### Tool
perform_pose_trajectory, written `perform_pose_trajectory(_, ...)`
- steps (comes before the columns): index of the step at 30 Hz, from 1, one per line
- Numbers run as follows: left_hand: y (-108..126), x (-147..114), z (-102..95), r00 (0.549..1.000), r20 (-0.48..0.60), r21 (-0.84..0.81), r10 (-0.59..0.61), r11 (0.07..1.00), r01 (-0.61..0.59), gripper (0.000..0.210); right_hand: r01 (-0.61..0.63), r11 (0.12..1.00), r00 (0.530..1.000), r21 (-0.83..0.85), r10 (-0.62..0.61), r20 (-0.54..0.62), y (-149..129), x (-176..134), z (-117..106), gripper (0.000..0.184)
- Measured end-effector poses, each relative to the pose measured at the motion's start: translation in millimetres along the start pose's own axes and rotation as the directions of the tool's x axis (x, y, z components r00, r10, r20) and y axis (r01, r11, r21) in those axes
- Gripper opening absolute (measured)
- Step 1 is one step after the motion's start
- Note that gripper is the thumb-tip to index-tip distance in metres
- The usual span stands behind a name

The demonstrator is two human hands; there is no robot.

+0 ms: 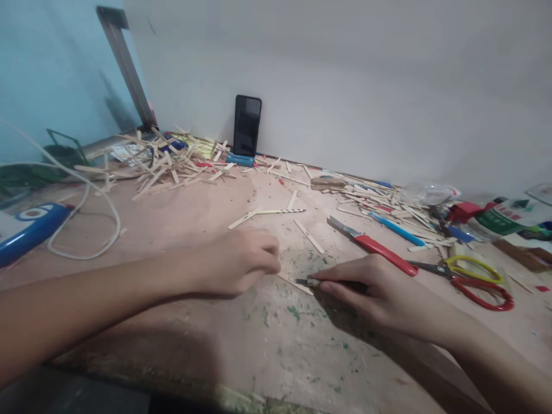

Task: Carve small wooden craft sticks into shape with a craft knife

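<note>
My left hand (248, 261) rests on the wooden tabletop, fingers curled down over one end of a thin wooden craft stick (305, 288). My right hand (371, 290) pinches a small craft knife (311, 282), and its flat metal tip lies at the stick, touching or just above it. Most of the knife's handle is hidden in the palm. Just beyond the hands lie a loose stick (309, 237) and a pencil (280, 211) with a striped end. A red-handled knife (383, 253) lies past my right hand, beside scissors (457, 273) with red and yellow grips.
A phone (247, 126) stands upright against the wall on a blue holder. Heaps of craft sticks (159, 164) lie at the back left and more sticks (388, 207) at the right. A blue pen (397, 229), clear bottle (431, 194) and white cable (116, 221) are around.
</note>
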State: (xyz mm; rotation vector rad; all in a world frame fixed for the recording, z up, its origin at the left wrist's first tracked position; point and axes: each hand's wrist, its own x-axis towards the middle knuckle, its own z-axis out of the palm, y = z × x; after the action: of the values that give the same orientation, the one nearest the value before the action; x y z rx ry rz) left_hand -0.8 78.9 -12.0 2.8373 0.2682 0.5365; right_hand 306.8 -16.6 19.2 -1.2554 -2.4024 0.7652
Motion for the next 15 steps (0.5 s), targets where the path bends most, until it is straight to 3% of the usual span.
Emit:
perform_pose_trajectory(6,-0.4,-0.1,-3.8,0.999,-0.005,0.016,0.045,0.999,-0.045,0.017,-0.001,1.0,1.0,0.002,0.001,0.012,0.0,0.6,4.7,0.038)
perform_pose_trajectory(15,-1.8,-1.7,-1.3,0.998,-0.021,0.042,0.063,0.997,-0.062,0.014,0.01,1.0,1.0,0.008,-0.01,0.017,4.1,-1.5,5.0,0.038)
